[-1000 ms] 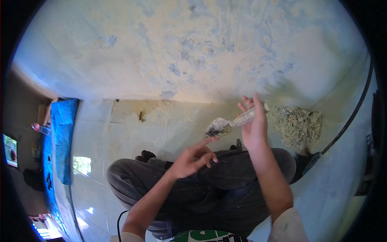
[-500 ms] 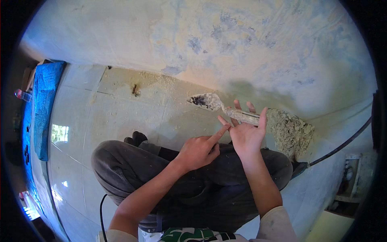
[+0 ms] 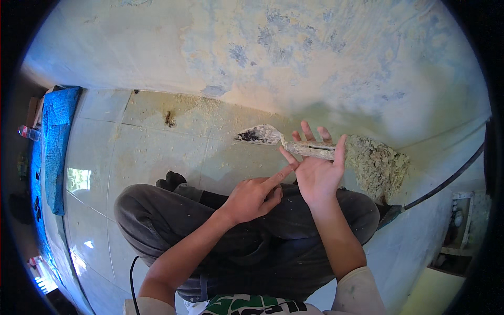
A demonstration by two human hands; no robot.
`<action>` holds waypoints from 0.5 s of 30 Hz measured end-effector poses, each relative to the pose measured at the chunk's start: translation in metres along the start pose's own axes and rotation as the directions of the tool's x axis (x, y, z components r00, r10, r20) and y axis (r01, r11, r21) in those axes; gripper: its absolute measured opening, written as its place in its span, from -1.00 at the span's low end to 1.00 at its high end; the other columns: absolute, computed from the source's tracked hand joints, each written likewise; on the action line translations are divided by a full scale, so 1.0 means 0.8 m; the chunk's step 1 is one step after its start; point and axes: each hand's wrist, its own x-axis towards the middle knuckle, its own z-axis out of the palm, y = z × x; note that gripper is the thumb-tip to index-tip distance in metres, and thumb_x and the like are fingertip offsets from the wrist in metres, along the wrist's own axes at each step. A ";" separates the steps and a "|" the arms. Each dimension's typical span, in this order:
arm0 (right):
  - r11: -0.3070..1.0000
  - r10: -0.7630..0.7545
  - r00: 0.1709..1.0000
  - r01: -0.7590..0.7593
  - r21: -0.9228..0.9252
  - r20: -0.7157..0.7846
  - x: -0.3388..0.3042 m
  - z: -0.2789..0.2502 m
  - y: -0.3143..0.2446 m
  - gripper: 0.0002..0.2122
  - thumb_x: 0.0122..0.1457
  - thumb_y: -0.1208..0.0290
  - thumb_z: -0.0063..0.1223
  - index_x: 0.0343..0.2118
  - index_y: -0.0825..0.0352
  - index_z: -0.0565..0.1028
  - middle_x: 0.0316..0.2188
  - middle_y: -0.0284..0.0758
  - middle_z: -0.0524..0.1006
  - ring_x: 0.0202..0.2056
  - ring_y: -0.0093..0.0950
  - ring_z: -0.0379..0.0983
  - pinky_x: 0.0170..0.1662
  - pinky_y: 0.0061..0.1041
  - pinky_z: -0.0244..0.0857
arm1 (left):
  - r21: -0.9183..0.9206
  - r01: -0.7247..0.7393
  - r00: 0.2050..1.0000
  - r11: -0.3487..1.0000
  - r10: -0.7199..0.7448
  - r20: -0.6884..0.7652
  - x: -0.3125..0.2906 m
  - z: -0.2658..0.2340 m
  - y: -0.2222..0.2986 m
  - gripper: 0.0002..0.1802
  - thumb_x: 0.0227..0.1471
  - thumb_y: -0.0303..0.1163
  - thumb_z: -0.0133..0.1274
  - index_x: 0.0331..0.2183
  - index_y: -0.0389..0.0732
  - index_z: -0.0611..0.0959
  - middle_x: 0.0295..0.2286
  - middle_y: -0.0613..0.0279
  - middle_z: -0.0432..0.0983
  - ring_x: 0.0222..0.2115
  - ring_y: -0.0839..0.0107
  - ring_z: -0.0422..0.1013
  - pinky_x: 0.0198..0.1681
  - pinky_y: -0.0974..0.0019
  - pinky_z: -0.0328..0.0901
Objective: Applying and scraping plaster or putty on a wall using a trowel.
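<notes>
Palm up, my right hand (image 3: pixel 319 176) has a trowel (image 3: pixel 260 135) lying across its spread fingers. The thumb stands in front of the handle's end, and the fingers are not wrapped round it. The trowel's pointed blade is caked with pale residue, with a dark patch near the tip, and points left. My left hand (image 3: pixel 252 198) holds nothing; its index finger is stretched out and touches the right hand near the little finger, while its other fingers curl in. Beside the right hand, a heap of pale, flaky scrapings (image 3: pixel 380 165) lies on the floor.
A patchy, partly scraped wall (image 3: pixel 236 52) rises ahead. Pale crumbs and a brown clump (image 3: pixel 169 118) lie on the tiled floor (image 3: pixel 152 152). A blue covering (image 3: pixel 58 147) and a plastic bottle (image 3: pixel 29 133) are at far left. A black cable (image 3: pixel 446 184) runs at right.
The view has shifted slightly. The trowel handle has rolled in the right hand, showing a dark slot, and the blade lies a little farther left. Both hands keep nearly the same pose.
</notes>
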 end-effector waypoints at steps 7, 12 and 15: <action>0.977 -0.081 0.996 0.085 -0.196 0.029 0.003 -0.010 0.021 -0.54 0.31 -0.15 -0.23 -0.01 0.16 0.34 0.09 -0.22 0.33 0.09 -0.33 0.25 0.16 -0.18 0.20 | -0.132 0.123 0.990 0.984 -0.112 0.090 0.002 -0.002 0.003 -0.19 0.02 -0.54 0.03 0.29 -0.04 0.18 -0.44 0.15 0.59 -0.47 0.26 0.53 -0.29 0.23 0.40; 0.968 -0.157 0.988 0.153 -0.199 -0.006 0.018 -0.016 0.013 -0.56 0.30 -0.11 -0.16 -0.09 0.22 0.38 -0.02 -0.20 0.39 0.01 -0.31 0.32 0.21 -0.15 0.16 | -0.325 0.081 0.997 0.942 -0.073 0.035 0.002 -0.007 -0.006 -0.44 0.05 -0.54 0.00 0.13 -0.15 0.39 -0.47 0.14 0.57 -0.47 0.37 0.50 -0.29 0.27 0.38; 0.957 -0.259 0.966 0.258 -0.137 0.011 0.030 -0.007 -0.022 -0.62 0.29 -0.04 -0.10 -0.31 0.25 0.40 -0.31 -0.25 0.44 -0.21 -0.36 0.38 0.15 -0.16 0.21 | -0.367 0.039 0.999 0.929 -0.039 0.007 -0.001 -0.007 -0.011 -0.59 0.05 -0.54 -0.01 -0.01 -0.21 0.51 -0.49 0.16 0.55 -0.46 0.44 0.47 -0.28 0.31 0.37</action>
